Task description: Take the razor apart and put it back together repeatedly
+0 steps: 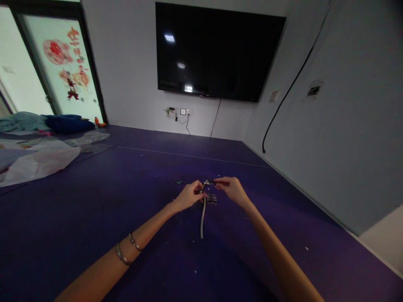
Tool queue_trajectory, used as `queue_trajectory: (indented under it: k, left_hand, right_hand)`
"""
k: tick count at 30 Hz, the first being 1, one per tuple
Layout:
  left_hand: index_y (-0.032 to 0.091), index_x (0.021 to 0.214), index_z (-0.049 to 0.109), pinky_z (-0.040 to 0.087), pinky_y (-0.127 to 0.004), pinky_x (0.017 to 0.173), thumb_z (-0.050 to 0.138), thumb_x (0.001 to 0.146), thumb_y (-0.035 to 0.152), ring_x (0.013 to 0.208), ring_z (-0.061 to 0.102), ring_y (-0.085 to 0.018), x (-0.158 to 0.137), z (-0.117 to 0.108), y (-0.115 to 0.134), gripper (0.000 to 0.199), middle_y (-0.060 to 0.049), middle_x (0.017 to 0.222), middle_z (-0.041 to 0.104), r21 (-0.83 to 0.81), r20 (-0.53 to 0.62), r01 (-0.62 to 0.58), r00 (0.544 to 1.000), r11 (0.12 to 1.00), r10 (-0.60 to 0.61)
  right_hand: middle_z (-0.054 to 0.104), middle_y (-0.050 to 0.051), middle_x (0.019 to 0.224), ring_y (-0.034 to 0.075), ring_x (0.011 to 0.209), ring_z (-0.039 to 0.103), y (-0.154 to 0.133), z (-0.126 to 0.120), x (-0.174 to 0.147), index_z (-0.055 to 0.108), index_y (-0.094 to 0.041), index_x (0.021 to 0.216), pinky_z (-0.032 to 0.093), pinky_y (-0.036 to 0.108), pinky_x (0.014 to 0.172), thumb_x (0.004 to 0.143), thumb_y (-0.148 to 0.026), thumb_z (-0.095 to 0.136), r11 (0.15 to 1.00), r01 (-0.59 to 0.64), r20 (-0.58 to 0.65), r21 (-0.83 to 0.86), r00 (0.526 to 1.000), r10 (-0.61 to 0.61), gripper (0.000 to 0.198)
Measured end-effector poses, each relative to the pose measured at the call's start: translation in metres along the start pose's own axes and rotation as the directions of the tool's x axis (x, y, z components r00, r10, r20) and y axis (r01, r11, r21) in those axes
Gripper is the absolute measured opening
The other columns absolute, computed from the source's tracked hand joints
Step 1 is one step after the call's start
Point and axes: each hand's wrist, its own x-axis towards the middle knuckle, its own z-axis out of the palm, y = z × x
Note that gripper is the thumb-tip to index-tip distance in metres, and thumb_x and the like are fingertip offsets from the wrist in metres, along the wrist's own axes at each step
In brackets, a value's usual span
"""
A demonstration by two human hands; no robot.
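My left hand is closed around a slim black-and-silver piece, too small to name for sure. A pale grey cable runs down from beneath its fingertips along the purple surface. My right hand pinches a small dark piece whose tip meets something whitish at the upper end of the slim piece; whether they are joined I cannot tell. Just below and between the hands lies a small patterned square piece, like a circuit board. A short dark green strip rests left of my left hand.
The purple floor carries scattered white specks. At left are a clear plastic sheet and folded blue cloth. A black cable hangs along the right wall. A television is mounted ahead, above wall sockets.
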Motion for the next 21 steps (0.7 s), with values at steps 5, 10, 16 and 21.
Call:
queue_trajectory:
  k: [5, 10, 16, 21]
  left_hand:
    - [0.020, 0.079, 0.040, 0.041, -0.023, 0.050, 0.066, 0.071, 0.038, 0.050, 0.057, -0.012, -0.007, 0.010, 0.000, 0.033, 0.005, 0.058, 0.057, 0.164, -0.033, 0.003, 0.999, 0.986, 0.003]
    - [0.021, 0.078, 0.038, 0.040, -0.022, 0.049, 0.063, 0.072, 0.042, 0.050, 0.057, -0.012, -0.011, 0.015, 0.000, 0.033, 0.005, 0.057, 0.057, 0.203, -0.079, -0.023, 0.996, 0.979, 0.040]
    - [0.021, 0.078, 0.036, 0.041, -0.022, 0.046, 0.063, 0.072, 0.044, 0.047, 0.058, -0.013, -0.012, 0.017, -0.001, 0.036, 0.005, 0.056, 0.059, 0.085, -0.069, -0.008, 0.998, 0.996, 0.014]
    - [0.021, 0.077, 0.035, 0.041, -0.021, 0.042, 0.064, 0.071, 0.044, 0.043, 0.057, -0.013, -0.012, 0.020, 0.001, 0.037, 0.006, 0.053, 0.057, 0.043, -0.091, 0.011, 0.996, 0.999, -0.008]
  right_hand:
    - [0.072, 0.007, 0.078, 0.019, 0.072, 0.067, -0.012, 0.000, -0.001, 0.071, -0.015, 0.083, 0.052, 0.032, 0.073, 0.065, -0.013, 0.063, 0.996, -0.030, -0.025, 0.090, 0.999, 0.033, 0.021]
    - [0.072, 0.008, 0.080, 0.019, 0.073, 0.067, -0.025, -0.001, -0.004, 0.071, -0.014, 0.084, 0.052, 0.032, 0.072, 0.064, -0.016, 0.065, 0.990, -0.007, 0.008, 0.140, 1.000, 0.006, 0.021]
    - [0.071, 0.007, 0.079, 0.018, 0.072, 0.066, -0.034, 0.000, -0.007, 0.071, -0.016, 0.085, 0.050, 0.030, 0.068, 0.069, -0.019, 0.062, 0.995, 0.088, 0.013, 0.040, 0.996, -0.089, 0.019]
    - [0.071, 0.006, 0.080, 0.017, 0.072, 0.064, -0.037, 0.000, -0.008, 0.071, -0.017, 0.085, 0.048, 0.028, 0.067, 0.072, -0.019, 0.060, 0.985, 0.168, 0.014, -0.037, 0.986, -0.168, 0.018]
